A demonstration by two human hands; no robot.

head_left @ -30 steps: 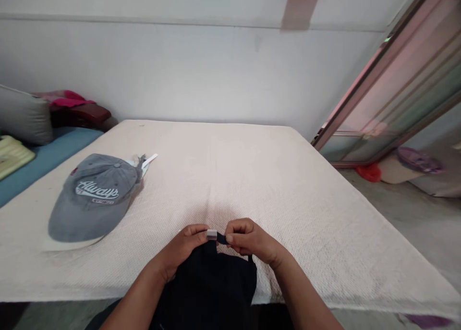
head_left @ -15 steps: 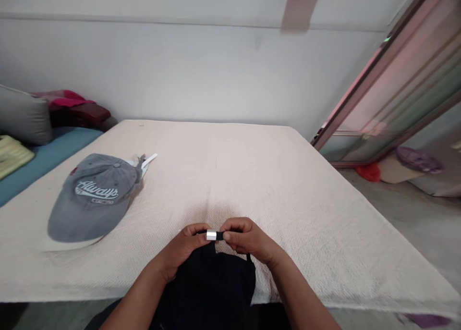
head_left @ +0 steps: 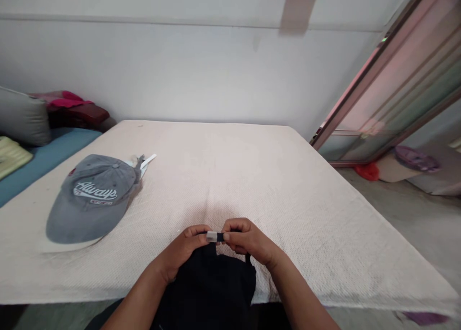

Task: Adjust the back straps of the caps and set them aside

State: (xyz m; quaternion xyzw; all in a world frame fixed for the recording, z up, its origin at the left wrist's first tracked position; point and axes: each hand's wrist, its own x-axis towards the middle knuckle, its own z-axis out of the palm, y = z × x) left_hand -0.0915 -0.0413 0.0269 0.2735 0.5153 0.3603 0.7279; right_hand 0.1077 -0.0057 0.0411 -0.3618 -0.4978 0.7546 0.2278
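Observation:
Low in the middle, a black cap [head_left: 212, 287] lies at the table's near edge, its back strap [head_left: 220, 237] stretched between my two hands. A silver metal buckle [head_left: 212, 236] sits on that strap. My left hand [head_left: 185, 248] pinches the strap at the buckle's left side, thumb on the near side. Just right of the buckle, my right hand [head_left: 248, 238] grips the strap between thumb and bent fingers. Further left rests a grey cap [head_left: 97, 190] with white "Always" lettering and a white tag [head_left: 148, 161] at its back; neither hand touches it.
A cream textured cloth [head_left: 252, 171] covers the table, which meets a white wall [head_left: 187, 70]. To the left are a grey cushion [head_left: 23, 116] and a blue seat [head_left: 68, 140]. A sliding door frame [head_left: 363, 75] and floor items stand at right.
Both hands keep their hold on the strap, nearly still. The buckle looks tilted slightly and less bright. The view has shifted very slightly.

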